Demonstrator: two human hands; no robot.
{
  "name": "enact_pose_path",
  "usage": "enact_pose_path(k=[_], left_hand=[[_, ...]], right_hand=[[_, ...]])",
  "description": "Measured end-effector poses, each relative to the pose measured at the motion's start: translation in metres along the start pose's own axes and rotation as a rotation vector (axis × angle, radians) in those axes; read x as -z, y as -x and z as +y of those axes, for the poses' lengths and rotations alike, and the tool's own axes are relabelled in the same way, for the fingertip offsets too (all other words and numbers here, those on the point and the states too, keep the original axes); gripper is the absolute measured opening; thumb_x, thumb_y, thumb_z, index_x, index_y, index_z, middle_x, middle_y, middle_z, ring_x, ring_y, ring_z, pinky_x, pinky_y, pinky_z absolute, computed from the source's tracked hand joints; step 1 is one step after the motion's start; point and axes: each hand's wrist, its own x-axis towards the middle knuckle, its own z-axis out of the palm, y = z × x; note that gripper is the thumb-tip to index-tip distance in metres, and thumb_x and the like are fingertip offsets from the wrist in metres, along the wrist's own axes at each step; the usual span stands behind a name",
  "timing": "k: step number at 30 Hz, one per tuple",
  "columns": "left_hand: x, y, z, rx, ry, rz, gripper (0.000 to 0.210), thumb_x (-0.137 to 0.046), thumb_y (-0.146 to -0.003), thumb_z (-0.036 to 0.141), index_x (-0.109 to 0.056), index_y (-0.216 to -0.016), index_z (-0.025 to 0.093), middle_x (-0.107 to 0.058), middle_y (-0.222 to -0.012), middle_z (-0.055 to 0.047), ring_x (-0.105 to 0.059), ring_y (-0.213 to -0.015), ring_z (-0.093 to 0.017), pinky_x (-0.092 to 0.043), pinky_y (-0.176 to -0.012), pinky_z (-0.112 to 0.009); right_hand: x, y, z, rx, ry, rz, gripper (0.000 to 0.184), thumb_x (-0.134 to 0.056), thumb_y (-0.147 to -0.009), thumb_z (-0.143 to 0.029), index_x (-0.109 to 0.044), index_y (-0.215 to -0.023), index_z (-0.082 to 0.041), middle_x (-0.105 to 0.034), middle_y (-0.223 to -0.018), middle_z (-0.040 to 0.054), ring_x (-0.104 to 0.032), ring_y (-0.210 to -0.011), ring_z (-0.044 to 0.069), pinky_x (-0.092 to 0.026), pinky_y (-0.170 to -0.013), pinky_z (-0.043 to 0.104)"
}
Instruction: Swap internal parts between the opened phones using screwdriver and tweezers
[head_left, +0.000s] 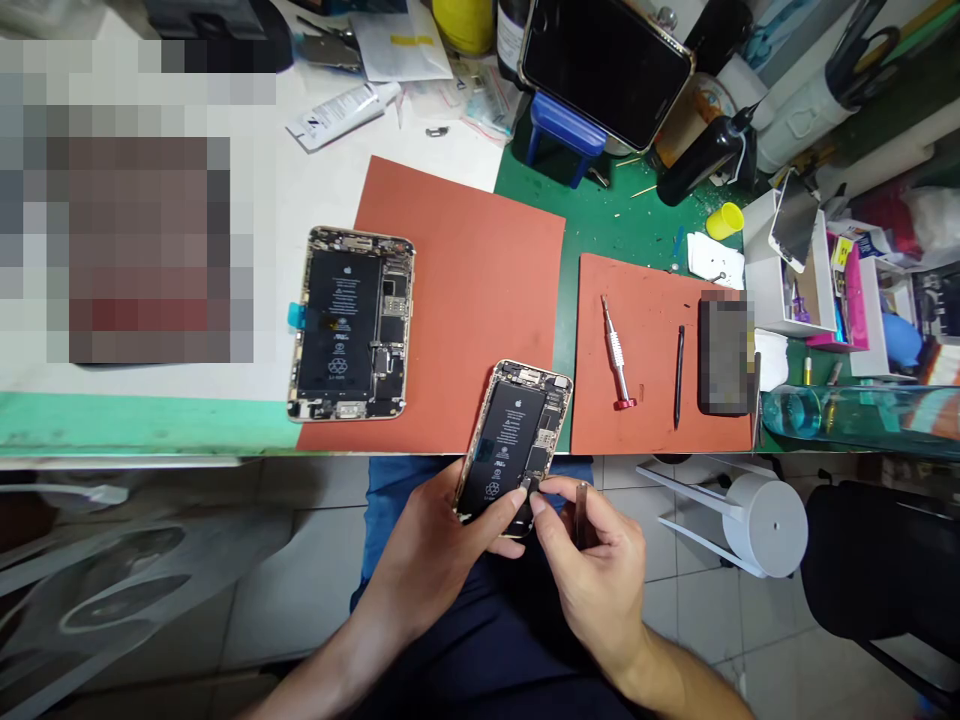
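My left hand (450, 530) is closed round the lower part of an opened smartphone (504, 440), its thumb pressing near the bottom right of the case. The phone's black battery and circuit board face up, tilted over the bench's front edge. At the phone's lower right corner, the fingertips of my right hand (596, 560) touch a small dark part. Tucked in the curled fingers of that hand is a slim metal tool (580, 512), perhaps tweezers; most of it is hidden. A second opened smartphone (351, 325) lies to the left, with a blue tab at its side.
Two reddish-brown mats (480, 260) cover part of the bench. On the right one lie a screwdriver (615, 355), a black stick tool (679, 378) and a dark, blurred device (724, 355). A phone on a blue stand (566, 130), bottles and open boxes (787, 290) stand behind.
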Motion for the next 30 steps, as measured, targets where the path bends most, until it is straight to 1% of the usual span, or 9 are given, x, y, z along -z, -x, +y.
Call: enact_pose_path(k=[3,4,8,10,14,17,22,25,30], left_hand=[[-0.0005,0.0006,0.0014,0.001,-0.002,0.004,0.038,-0.082,-0.08,0.049,-0.077,-0.102,0.018,-0.08,-0.095,-0.004,-0.078,-0.094,-0.03,-0.076,-0.068,-0.041],[-0.0005,0.0006,0.0014,0.002,-0.003,0.004,0.038,-0.082,-0.08,0.048,-0.077,-0.102,0.018,-0.08,-0.095,-0.003,-0.078,-0.094,-0.029,-0.076,-0.068,-0.041],[0.0007,0.0008,-0.0002,0.017,-0.008,-0.012,0.039,-0.082,-0.08,0.05,-0.078,-0.103,0.018,-0.079,-0.096,-0.003,-0.077,-0.095,-0.029,-0.075,-0.069,-0.042],[0.0013,0.0009,-0.0008,0.025,-0.018,-0.011,0.04,-0.082,-0.081,0.051,-0.078,-0.104,0.018,-0.08,-0.097,-0.004,-0.077,-0.095,-0.029,-0.075,-0.07,-0.041],[0.0017,0.0006,-0.0003,0.038,-0.011,-0.002,0.044,-0.084,-0.08,0.051,-0.079,-0.107,0.017,-0.082,-0.099,-0.005,-0.078,-0.097,-0.031,-0.075,-0.071,-0.041],[0.0021,0.0,-0.0003,0.036,-0.01,-0.01,0.045,-0.085,-0.08,0.052,-0.079,-0.109,0.017,-0.083,-0.102,-0.006,-0.08,-0.098,-0.032,-0.075,-0.071,-0.04],[0.0022,-0.0007,-0.0018,0.027,-0.022,-0.009,0.045,-0.083,-0.082,0.053,-0.08,-0.108,0.017,-0.083,-0.102,-0.006,-0.08,-0.092,-0.029,-0.074,-0.071,-0.039],[0.001,-0.001,-0.0007,0.033,-0.005,-0.002,0.045,-0.085,-0.081,0.053,-0.08,-0.107,0.017,-0.082,-0.1,-0.005,-0.078,-0.096,-0.03,-0.075,-0.071,-0.04],[-0.0003,-0.0006,-0.001,0.049,0.007,0.02,0.047,-0.087,-0.077,0.054,-0.08,-0.103,0.016,-0.079,-0.094,-0.006,-0.075,-0.091,-0.029,-0.074,-0.066,-0.041]], right_hand=[[-0.0003,-0.0001,0.0018,-0.021,-0.011,-0.001,0.01,-0.075,-0.096,-0.03,-0.08,-0.1,-0.023,-0.067,-0.068,-0.003,-0.053,-0.053,0.01,-0.046,-0.05,0.022],[-0.0001,0.0001,0.003,-0.027,-0.024,-0.004,0.011,-0.075,-0.096,-0.03,-0.08,-0.103,-0.023,-0.067,-0.068,-0.0032,-0.053,-0.053,0.01,-0.046,-0.05,0.022],[0.001,0.0001,0.0086,-0.07,-0.126,-0.025,0.015,-0.071,-0.1,-0.03,-0.077,-0.111,-0.022,-0.075,-0.081,0.0008,-0.064,-0.063,0.013,-0.053,-0.058,0.023],[0.001,-0.001,0.0099,-0.1,-0.173,-0.029,0.016,-0.073,-0.1,-0.032,-0.075,-0.112,-0.022,-0.078,-0.09,0.0032,-0.069,-0.07,0.015,-0.057,-0.064,0.025],[-0.0008,-0.0038,0.0085,-0.135,-0.222,-0.021,0.018,-0.077,-0.098,-0.035,-0.074,-0.11,-0.022,-0.08,-0.095,0.0041,-0.073,-0.077,0.016,-0.06,-0.07,0.026],[-0.0025,-0.0049,0.0073,-0.147,-0.245,-0.013,0.016,-0.076,-0.098,-0.035,-0.073,-0.106,-0.022,-0.078,-0.091,0.0031,-0.071,-0.076,0.016,-0.059,-0.069,0.026],[-0.0039,-0.005,0.009,-0.154,-0.252,-0.007,0.016,-0.076,-0.099,-0.036,-0.071,-0.105,-0.022,-0.074,-0.086,0.0015,-0.067,-0.073,0.015,-0.055,-0.066,0.026],[-0.0043,-0.004,0.0099,-0.153,-0.254,-0.013,0.015,-0.075,-0.101,-0.036,-0.071,-0.105,-0.022,-0.072,-0.085,0.0004,-0.064,-0.072,0.014,-0.053,-0.066,0.025],[-0.0056,-0.0001,0.0099,-0.177,-0.275,-0.028,0.017,-0.072,-0.103,-0.038,-0.069,-0.11,-0.023,-0.07,-0.084,-0.0009,-0.058,-0.065,0.012,-0.05,-0.06,0.024]])
